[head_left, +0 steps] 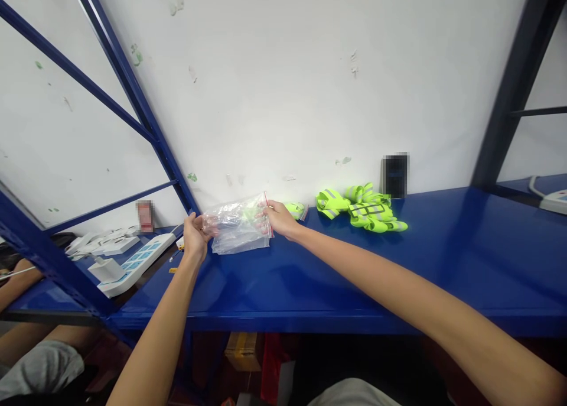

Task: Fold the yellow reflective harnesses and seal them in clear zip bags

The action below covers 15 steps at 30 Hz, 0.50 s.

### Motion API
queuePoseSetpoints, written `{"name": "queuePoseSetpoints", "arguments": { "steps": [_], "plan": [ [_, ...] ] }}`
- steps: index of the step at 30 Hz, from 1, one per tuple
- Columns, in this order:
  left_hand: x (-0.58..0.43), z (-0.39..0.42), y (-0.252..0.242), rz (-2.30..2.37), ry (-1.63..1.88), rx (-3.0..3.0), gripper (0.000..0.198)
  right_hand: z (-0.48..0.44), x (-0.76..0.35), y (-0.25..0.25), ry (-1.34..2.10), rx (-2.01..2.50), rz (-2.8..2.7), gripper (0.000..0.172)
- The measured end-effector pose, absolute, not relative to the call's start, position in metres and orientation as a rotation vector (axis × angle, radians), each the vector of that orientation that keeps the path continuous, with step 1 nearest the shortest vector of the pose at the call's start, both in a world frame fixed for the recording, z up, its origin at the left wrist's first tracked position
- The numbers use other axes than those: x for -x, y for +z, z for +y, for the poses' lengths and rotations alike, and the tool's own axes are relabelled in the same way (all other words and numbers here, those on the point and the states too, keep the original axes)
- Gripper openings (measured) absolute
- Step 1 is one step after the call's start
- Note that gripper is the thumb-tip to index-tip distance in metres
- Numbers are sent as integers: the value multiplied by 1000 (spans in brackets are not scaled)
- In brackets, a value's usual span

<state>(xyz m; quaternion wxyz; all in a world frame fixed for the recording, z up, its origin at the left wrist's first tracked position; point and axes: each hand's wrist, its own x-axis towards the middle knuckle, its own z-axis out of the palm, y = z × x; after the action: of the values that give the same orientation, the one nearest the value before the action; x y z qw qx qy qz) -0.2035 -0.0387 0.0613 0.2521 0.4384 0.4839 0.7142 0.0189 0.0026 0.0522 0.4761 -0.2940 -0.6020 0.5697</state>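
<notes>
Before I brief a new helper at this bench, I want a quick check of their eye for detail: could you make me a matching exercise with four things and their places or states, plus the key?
Things:
1. Clear plastic bag
2. Yellow-green straps
3. Power strip
4. Cardboard box

Places or states:
A. White with blue sockets, a white plug in it
B. Beneath the blue table
C. Held between the left hand and the right hand
D. Heaped near the wall, striped with grey

Pairs: 1-C, 2-D, 3-A, 4-B
</notes>
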Motion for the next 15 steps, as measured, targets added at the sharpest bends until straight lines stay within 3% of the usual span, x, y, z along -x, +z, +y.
{"name": "queuePoseSetpoints", "arguments": {
  "steps": [6,10,13,15],
  "plan": [
    [206,-38,53,1722,1798,-1569,27,20,-12,38,878,951,-1654,24],
    [215,-36,48,2061,1618,-1697,32,30,-6,34,727,1129,-1697,37],
    [221,-35,46,2397,1280,-1753,34,33,-7,31,718,1156,-1747,48],
    [221,-37,46,2545,1046,-1736,39,33,-14,28,649,1158,-1825,40]
  ]
}}
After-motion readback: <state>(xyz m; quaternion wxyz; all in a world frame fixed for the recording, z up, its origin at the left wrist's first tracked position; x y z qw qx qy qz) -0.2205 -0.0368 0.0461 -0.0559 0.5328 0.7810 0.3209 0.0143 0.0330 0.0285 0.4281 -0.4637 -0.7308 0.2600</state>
